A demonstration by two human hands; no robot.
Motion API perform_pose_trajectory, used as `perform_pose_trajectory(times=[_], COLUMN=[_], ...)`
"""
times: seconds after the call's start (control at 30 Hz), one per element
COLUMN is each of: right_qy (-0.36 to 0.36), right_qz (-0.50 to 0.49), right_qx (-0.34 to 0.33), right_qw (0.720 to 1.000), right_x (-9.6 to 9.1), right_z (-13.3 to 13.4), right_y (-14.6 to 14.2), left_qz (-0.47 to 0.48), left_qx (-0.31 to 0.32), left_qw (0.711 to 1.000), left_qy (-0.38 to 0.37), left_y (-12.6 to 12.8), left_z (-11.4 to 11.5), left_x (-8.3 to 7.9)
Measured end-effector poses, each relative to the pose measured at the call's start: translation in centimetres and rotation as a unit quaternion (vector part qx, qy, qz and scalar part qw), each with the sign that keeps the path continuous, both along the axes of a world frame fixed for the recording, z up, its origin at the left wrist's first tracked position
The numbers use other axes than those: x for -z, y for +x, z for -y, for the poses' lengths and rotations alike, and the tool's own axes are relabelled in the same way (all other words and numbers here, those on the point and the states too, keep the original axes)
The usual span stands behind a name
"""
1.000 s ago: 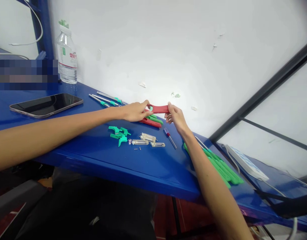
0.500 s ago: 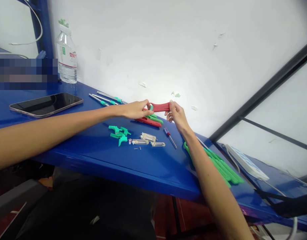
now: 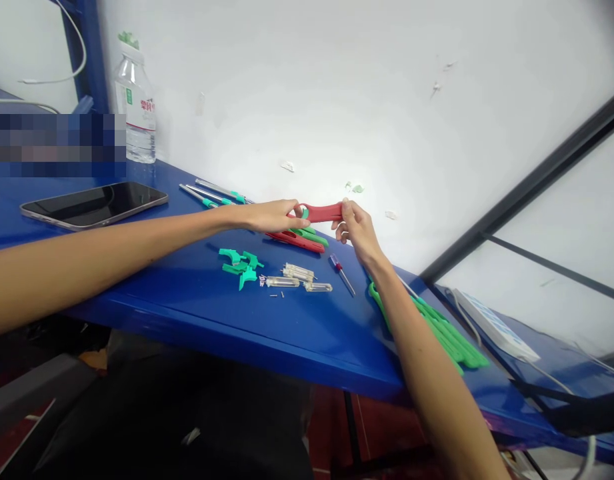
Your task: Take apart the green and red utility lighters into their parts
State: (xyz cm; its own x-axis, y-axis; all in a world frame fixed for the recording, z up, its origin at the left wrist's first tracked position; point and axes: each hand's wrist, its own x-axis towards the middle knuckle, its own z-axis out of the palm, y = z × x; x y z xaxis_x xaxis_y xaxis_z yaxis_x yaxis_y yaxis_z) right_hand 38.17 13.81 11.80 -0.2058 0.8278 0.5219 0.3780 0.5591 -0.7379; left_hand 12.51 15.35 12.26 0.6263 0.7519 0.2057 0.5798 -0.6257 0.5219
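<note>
Both hands hold a red plastic handle piece (image 3: 323,212) a little above the blue table (image 3: 197,313). My left hand (image 3: 273,216) pinches its left end, where a green bit shows. My right hand (image 3: 355,231) grips its right end with the fingers curled. Beneath them lie more red and green handle pieces (image 3: 301,239). Nearer to me lie small green plastic parts (image 3: 239,261), clear tubes (image 3: 293,279), tiny metal bits and a small red-handled screwdriver (image 3: 341,273).
A phone (image 3: 94,204) lies at the left, with a water bottle (image 3: 135,113) behind it by the white wall. Thin tools with green grips (image 3: 214,192) lie past my left wrist. A pile of green handles (image 3: 439,330) and a white power strip (image 3: 494,325) sit at the right.
The red piece and both hands have risen slightly and shifted a little to the right; the grip on each end is unchanged.
</note>
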Motion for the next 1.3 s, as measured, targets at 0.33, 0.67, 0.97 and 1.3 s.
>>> perform_pose_trajectory(times=[0.33, 0.67, 0.97, 1.3], right_qy=[-0.001, -0.015, -0.029, -0.048], right_qz=[0.013, 0.004, 0.008, 0.022], right_qx=[0.01, 0.016, 0.016, 0.017], right_qw=[1.0, 1.0, 0.999, 0.998], right_x=[-0.5, -0.3, -0.1, 0.5], right_z=[0.6, 0.4, 0.3, -0.2], right_y=[-0.1, -0.3, -0.4, -0.4], left_qz=[0.013, 0.023, 0.005, -0.005], left_qx=[0.039, 0.053, 0.065, 0.077], left_qw=[0.996, 0.997, 0.998, 0.997], left_qy=[-0.077, -0.044, -0.022, -0.001], left_y=[0.3, 0.1, -0.3, -0.4], left_z=[0.8, 0.0, -0.6, -1.1], left_x=[0.1, 0.4, 0.9, 1.2])
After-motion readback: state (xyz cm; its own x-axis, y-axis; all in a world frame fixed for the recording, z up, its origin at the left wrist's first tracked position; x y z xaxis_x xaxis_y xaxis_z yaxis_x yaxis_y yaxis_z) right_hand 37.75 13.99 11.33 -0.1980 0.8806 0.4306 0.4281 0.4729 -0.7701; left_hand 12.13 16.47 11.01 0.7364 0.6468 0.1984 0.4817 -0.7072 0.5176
